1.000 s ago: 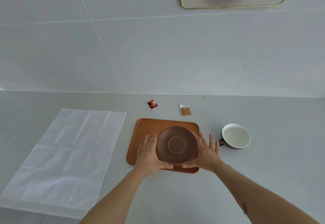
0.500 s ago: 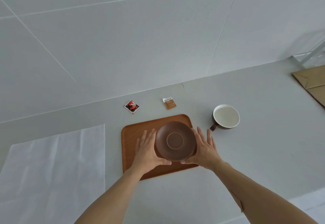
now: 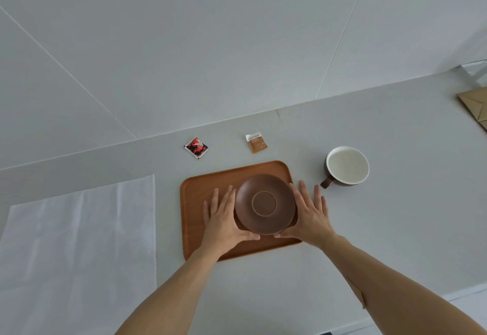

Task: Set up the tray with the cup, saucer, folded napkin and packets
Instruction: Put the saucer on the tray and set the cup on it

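Saucer (image 3: 264, 203) sits right of centre on tray (image 3: 195, 208), left hand (image 3: 223, 217) and right hand (image 3: 309, 215) flat-fingered, cradling its rim at 9 and 3 o'clock, thumbs at 6, likely to centre it for cup (image 3: 347, 165) waiting at 2 o'clock.

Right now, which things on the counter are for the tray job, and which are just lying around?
For the job: tray, saucer held between left hand and right hand, cup, white napkin, red packet, brown packet.

Just lying about: brown paper bag, metal thing at the far right edge.
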